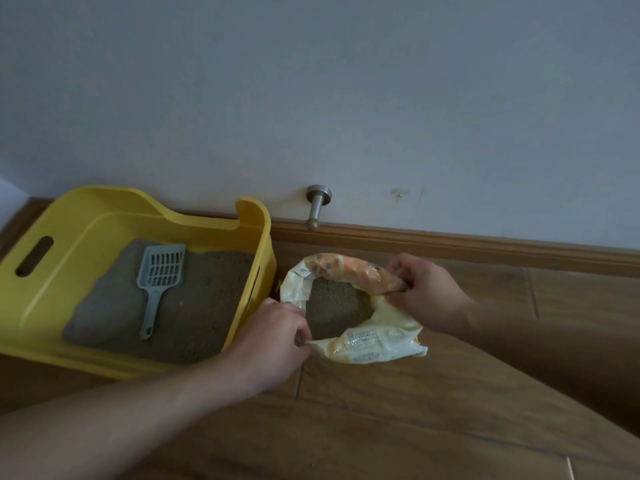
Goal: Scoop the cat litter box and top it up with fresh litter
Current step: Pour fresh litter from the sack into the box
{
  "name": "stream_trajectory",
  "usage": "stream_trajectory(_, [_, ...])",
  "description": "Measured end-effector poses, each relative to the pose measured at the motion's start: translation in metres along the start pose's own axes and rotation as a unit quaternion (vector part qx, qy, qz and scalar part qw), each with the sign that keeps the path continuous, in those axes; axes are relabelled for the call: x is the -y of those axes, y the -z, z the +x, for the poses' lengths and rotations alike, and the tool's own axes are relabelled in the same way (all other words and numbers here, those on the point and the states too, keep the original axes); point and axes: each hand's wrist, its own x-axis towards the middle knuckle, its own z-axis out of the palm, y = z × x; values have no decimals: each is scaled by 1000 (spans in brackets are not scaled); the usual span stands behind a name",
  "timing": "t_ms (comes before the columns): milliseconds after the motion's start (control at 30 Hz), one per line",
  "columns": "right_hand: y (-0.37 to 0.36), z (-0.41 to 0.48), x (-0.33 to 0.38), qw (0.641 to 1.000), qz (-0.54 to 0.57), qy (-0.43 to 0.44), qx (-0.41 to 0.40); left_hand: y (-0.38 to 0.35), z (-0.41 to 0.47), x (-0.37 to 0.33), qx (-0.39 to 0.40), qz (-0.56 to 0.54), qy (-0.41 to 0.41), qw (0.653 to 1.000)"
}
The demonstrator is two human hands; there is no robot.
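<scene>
My left hand [277, 337] pinches the near edge of the litter bag [374, 341], and my right hand [424, 285] grips its far orange rim, holding the mouth open over the grey litter inside. The bag sits on the wooden floor [415, 410], just beside the yellow litter box [31, 306]. A grey slotted scoop [159, 278] lies on the litter in the box. A metal doorstop [317, 206] juts from the wall [311, 81].

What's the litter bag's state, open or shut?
Open: left hand and right hand pinch the rim of the litter bag, spreading its mouth; litter shows inside.
</scene>
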Motion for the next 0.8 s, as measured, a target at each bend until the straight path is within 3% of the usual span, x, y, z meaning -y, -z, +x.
stream_trajectory(167, [-1,-1,0,999,-34,1,7,4,5,5,39,-41,34,998])
stream_trajectory(333, [3,-6,0,1000,-27,-11,3,7,6,6,29,-105,62,992])
stream_trajectory(800, [6,-9,1,1000,-29,-11,-3,12,2,0,29,-129,69,989])
